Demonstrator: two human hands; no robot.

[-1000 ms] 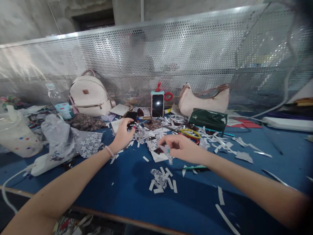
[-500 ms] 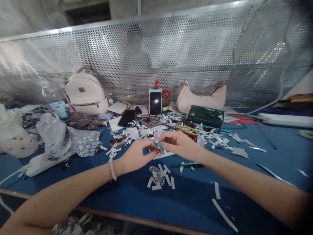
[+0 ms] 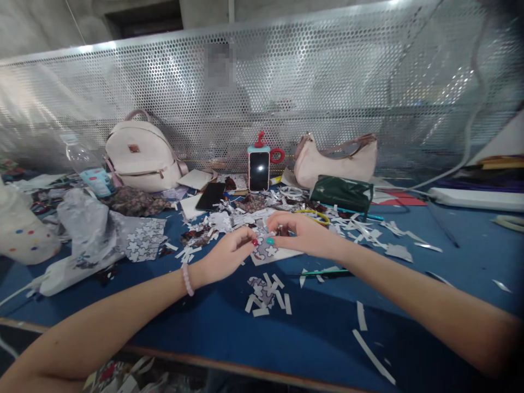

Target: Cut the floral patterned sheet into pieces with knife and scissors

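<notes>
My left hand (image 3: pixel 230 255) hovers over the table at centre, its thumb and index finger closed together. Whatever those fingertips hold is too small to make out. To its right is my right hand (image 3: pixel 308 234), with a gap between thumb and curled fingers and nothing visible in it. Beneath both hands lies a grey-purple piece with white star shapes (image 3: pixel 270 251), on a white card (image 3: pixel 282 255) partly covered by my right hand. A small heap of white strips and patterned scraps (image 3: pixel 262 292) lies nearer to me.
Paper scraps (image 3: pixel 221 221) spread behind my hands, with yellow-handled scissors (image 3: pixel 321 216) among them. A phone (image 3: pixel 259 170) stands upright further back, between a backpack (image 3: pixel 141 155) and a handbag (image 3: pixel 335 161). A thin teal tool (image 3: pixel 321 272) lies below my right wrist.
My hands, whose fingertips met before, have moved slightly apart. More of the star-patterned piece and the white card shows between them. My right hand's fingers have opened a little.
</notes>
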